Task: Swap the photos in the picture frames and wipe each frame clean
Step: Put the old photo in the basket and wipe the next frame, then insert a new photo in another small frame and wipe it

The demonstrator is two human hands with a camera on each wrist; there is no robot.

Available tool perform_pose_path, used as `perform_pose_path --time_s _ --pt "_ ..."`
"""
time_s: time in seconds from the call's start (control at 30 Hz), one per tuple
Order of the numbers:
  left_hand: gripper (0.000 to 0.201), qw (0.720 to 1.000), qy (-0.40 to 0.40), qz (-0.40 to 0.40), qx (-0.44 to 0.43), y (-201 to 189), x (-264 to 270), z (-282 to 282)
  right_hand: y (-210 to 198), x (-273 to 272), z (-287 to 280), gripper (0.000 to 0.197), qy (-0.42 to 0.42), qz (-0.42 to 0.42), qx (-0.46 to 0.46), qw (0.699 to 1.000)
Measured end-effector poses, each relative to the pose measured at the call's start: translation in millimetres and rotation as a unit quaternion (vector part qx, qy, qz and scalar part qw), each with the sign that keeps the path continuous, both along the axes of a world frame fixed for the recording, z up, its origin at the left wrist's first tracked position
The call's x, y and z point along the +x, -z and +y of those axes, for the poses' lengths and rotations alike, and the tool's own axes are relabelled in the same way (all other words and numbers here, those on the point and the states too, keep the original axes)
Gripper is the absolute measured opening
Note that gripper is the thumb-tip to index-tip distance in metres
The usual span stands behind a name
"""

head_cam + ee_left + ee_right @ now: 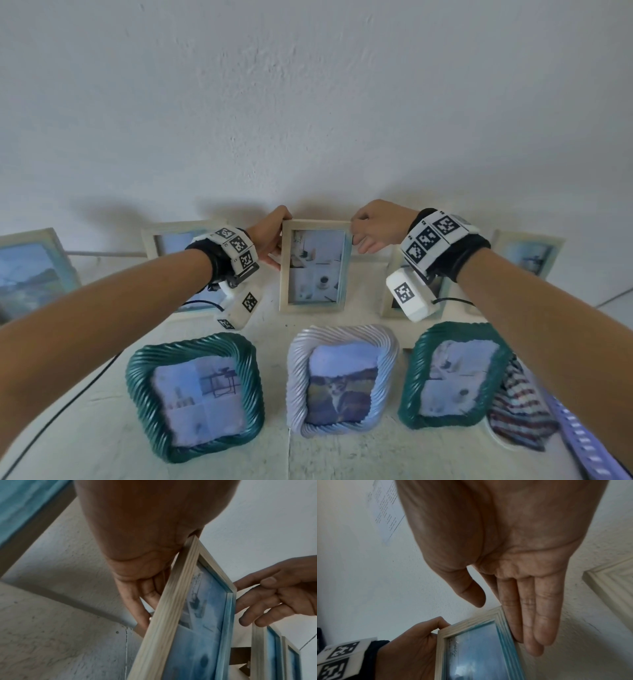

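- Wooden frame upright, held between both hands at its top corners, in front of the wall.
- Left hand grips the frame's left edge: thumb on front, fingers curled behind.
- Right hand fingers straight, pressed together against the frame's right edge; thumb apart, off the frame.
- Below the hands: two green twisted frames, one white twisted frame.
- Striped cloth under the right forearm.

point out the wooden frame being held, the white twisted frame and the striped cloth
wooden frame (pixel 286 270), head view, left rail
white twisted frame (pixel 298 377), head view, left rim
striped cloth (pixel 517 407), head view, middle of the folds
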State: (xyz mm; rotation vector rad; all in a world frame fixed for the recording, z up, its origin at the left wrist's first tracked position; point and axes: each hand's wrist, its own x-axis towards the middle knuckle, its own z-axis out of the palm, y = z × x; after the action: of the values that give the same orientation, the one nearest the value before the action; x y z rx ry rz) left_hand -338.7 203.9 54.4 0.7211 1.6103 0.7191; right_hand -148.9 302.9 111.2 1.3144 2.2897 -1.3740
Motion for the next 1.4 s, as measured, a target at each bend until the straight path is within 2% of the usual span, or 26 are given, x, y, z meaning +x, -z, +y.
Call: perform_pose_path --time_s 0.17,0.27,0.3,0.33,0.4,0.5,0.6,0.63,0.7,0.77,0.83,0.9,0.97,1.1,1.2,1.33,1.4 --pt "0.049 1.000 -0.002 -0.007 0.001 4.9 -2.8 -0.8 5.1 3.8 3.1 0.025 -0.007 -0.004 0.053 0.999" --pt "0.060 0.999 0.018 0.040 0.001 0.4 -5.8 -4.0 0.2 4.7 2.8 0.015 -0.019 -0.014 0.071 0.997" --pt "0.062 0.997 0.029 0.066 0.004 -4.8 -7.0 -5.6 -2.6 4.2 3.0 0.020 -0.028 -0.023 0.088 0.996" --pt "0.062 0.995 0.039 0.091 0.013 -12.6 -8.5 -7.6 -7.4 3.7 3.5 0.035 -0.038 -0.033 0.119 0.992" --pt "0.057 0.989 0.048 0.134 0.051 -33.1 -13.3 -12.0 -20.9 0.6 1.7 0.050 -0.067 -0.053 0.222 0.971" --pt "0.049 0.976 0.044 0.173 0.123 -72.9 -24.2 -24.6 -44.4 -13.7 -10.2 0.034 -0.076 -0.005 0.345 0.935" --pt "0.038 0.965 0.031 0.193 0.177 -106.4 -39.7 -46.2 -55.7 -44.0 -28.4 0.025 -0.107 0.063 0.366 0.922" --pt "0.036 0.958 0.033 0.220 0.182 -112.3 -46.4 -54.6 -55.3 -56.5 -34.9 0.024 -0.131 0.072 0.362 0.920" --pt "0.036 0.928 0.047 0.329 0.169 -114.7 -64.6 -72.6 -49.8 -83.2 -47.4 0.026 -0.185 0.069 0.351 0.915" --pt "0.040 0.880 0.056 0.456 0.120 -106.1 -86.4 -91.5 -39.3 -109.7 -58.4 0.033 -0.242 0.039 0.350 0.904" --pt "0.043 0.850 0.066 0.520 0.048 -90.2 -106.7 -108.5 -27.4 -133.3 -67.2 0.041 -0.285 -0.006 0.354 0.891" --pt "0.043 0.850 0.072 0.521 -0.013 -73.2 -121.3 -120.6 -18.2 -151.3 -71.8 0.044 -0.307 -0.051 0.352 0.883" --pt "0.038 0.868 0.059 0.493 -0.031 -58.0 -130.7 -132.1 -11.4 -163.6 -76.4 0.039 -0.315 -0.076 0.345 0.881" --pt "0.019 0.920 -0.017 0.391 0.040 -35.3 -135.5 -145.6 -1.7 -177.0 -84.6 0.032 -0.301 -0.074 0.325 0.894" --pt "0.011 0.934 -0.043 0.344 0.084 -35.2 -133.2 -153.9 -0.6 -176.8 -88.4 0.025 -0.292 -0.077 0.323 0.897" --pt "0.019 0.921 -0.061 0.354 0.153 -63.1 -120.9 -161.3 -26.3 -151.1 -89.9 0.030 -0.214 0.039 0.271 0.937" --pt "0.024 0.911 -0.080 0.351 0.201 -87.6 -106.8 -163.4 -46.5 -130.8 -87.5 0.026 -0.170 0.110 0.224 0.953"
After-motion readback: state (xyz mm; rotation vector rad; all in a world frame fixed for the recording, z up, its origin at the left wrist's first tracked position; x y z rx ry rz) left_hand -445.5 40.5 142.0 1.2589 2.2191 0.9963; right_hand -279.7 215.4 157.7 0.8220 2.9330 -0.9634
